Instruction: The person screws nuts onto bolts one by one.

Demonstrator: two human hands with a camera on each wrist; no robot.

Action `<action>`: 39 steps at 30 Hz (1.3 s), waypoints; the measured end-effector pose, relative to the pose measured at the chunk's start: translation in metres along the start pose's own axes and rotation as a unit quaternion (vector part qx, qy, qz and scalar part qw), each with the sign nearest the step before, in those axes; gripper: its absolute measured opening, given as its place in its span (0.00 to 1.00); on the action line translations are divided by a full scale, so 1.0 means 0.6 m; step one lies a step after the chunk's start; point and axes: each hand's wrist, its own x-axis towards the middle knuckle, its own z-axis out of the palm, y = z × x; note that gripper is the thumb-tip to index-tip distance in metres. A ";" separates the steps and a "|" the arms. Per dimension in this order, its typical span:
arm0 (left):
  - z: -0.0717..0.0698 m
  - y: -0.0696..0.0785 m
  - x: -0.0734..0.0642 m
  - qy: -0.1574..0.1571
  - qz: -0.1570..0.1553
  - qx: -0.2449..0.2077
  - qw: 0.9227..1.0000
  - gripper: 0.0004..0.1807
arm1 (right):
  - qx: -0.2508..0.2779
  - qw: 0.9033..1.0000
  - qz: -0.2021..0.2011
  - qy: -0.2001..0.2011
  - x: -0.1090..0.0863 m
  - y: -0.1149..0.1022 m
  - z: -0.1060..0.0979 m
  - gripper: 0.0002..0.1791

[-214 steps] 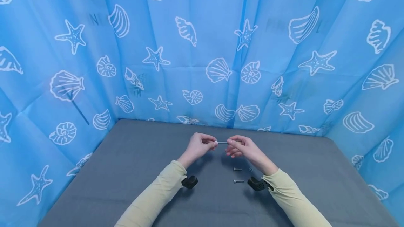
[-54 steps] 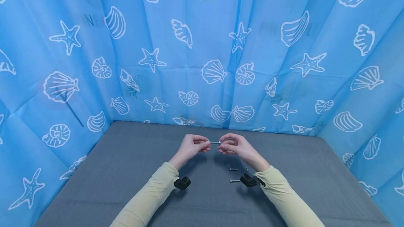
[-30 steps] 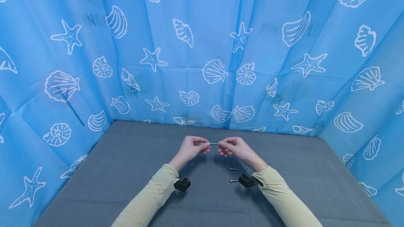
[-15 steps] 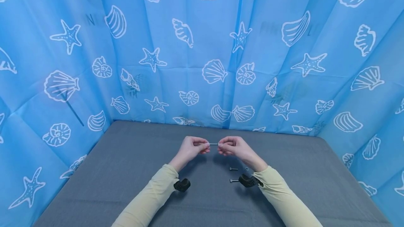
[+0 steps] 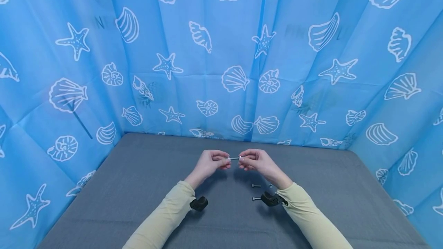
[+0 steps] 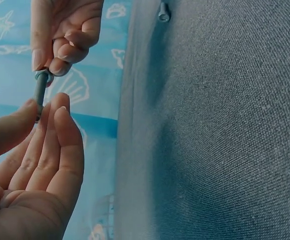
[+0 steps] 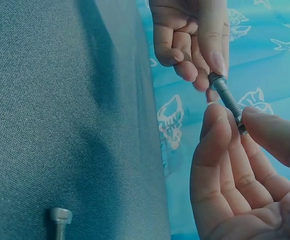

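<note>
Above the middle of the table, a silver bolt lies roughly level between my two hands. My left hand pinches its head end between thumb and fingertips; the cylindrical bolt head shows beside them in the right wrist view. At the opposite end, thumb and fingers of my right hand pinch a nut on the threaded shank, partly hidden by the thumb. The left wrist view shows the bolt's shank running from one hand to the other.
On the grey table, below my right hand, lie a shorter bolt, a nut and a longer bolt close to the black wrist camera. A blue shell-print curtain stands behind the table.
The right fingers, which were beside the visible nut 1.8 seconds ago, now cover part of it. Since then both hands have stayed almost in place, fingers shifting slightly at the bolt's end.
</note>
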 end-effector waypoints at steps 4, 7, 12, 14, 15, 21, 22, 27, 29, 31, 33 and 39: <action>-0.001 -0.001 -0.001 -0.007 0.003 0.006 1.000 0.09 | 0.002 1.000 0.012 0.005 0.000 -0.001 0.001 0.20; -0.002 -0.003 -0.002 -0.005 0.011 0.014 1.000 0.09 | 0.002 1.000 0.019 0.008 -0.001 -0.002 0.001 0.20; 0.000 -0.004 -0.001 0.002 0.022 0.020 1.000 0.10 | 0.001 1.000 0.023 0.008 -0.002 -0.002 0.001 0.17; 0.001 -0.004 0.000 0.003 0.024 0.019 1.000 0.12 | 0.002 1.000 0.027 0.005 -0.002 -0.001 0.001 0.18; 0.002 -0.004 0.001 0.002 0.026 0.019 0.999 0.12 | 0.004 1.000 0.028 0.002 -0.002 -0.001 0.001 0.19; 0.003 -0.005 0.002 0.002 0.025 0.023 0.999 0.14 | 0.034 0.999 0.024 -0.021 -0.004 -0.001 -0.001 0.21; 0.003 -0.005 0.002 0.004 0.023 0.023 0.999 0.14 | 0.036 0.999 0.022 -0.022 -0.004 -0.001 -0.001 0.21; 0.004 -0.006 0.002 0.009 0.019 0.020 1.000 0.14 | 0.018 0.999 0.020 -0.020 -0.004 0.001 -0.001 0.18; 0.004 -0.006 0.002 0.008 0.019 0.019 1.000 0.15 | 0.005 1.000 0.023 -0.019 -0.003 0.002 0.000 0.17; 0.004 -0.007 0.002 0.007 0.019 0.016 1.000 0.15 | -0.002 0.999 0.026 -0.019 -0.003 0.003 0.000 0.19; 0.004 -0.007 0.002 0.007 0.017 0.013 1.000 0.15 | 0.000 0.999 0.028 -0.020 -0.003 0.004 0.001 0.20; 0.002 -0.007 0.002 0.006 0.011 0.012 1.000 0.14 | 0.006 1.000 0.008 -0.022 -0.005 0.003 -0.002 0.20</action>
